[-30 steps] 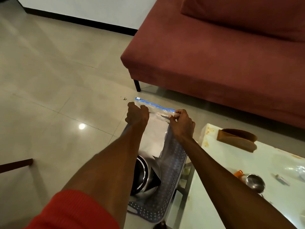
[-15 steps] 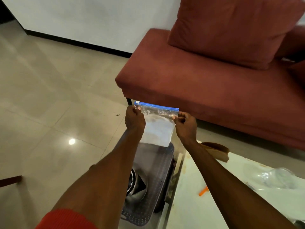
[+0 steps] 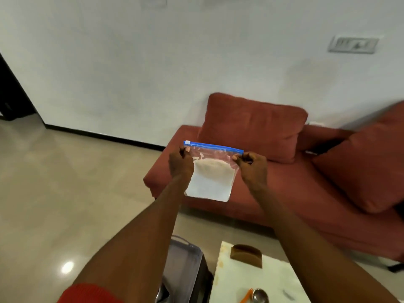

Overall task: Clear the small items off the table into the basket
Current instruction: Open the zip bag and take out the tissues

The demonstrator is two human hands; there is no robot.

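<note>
I hold a clear zip bag (image 3: 211, 178) with a blue seal strip up in front of the sofa; white powder fills its lower part. My left hand (image 3: 181, 164) pinches the bag's top left corner and my right hand (image 3: 251, 166) pinches its top right corner. Below my arms stands the grey perforated basket (image 3: 185, 265) on the floor, beside the white table (image 3: 244, 278). On the table lie a brown holder (image 3: 246, 255), an orange-handled tool (image 3: 246, 296) and a small steel cup (image 3: 260, 295).
A red sofa (image 3: 284, 193) with two cushions stands behind the bag, against a white wall. Glossy tiled floor (image 3: 65, 204) stretches to the left. A dark doorway (image 3: 8, 95) is at the far left.
Both hands have lifted the bag higher, from just over the basket up to sofa level. The view has tilted upward, showing more wall and less of the table.
</note>
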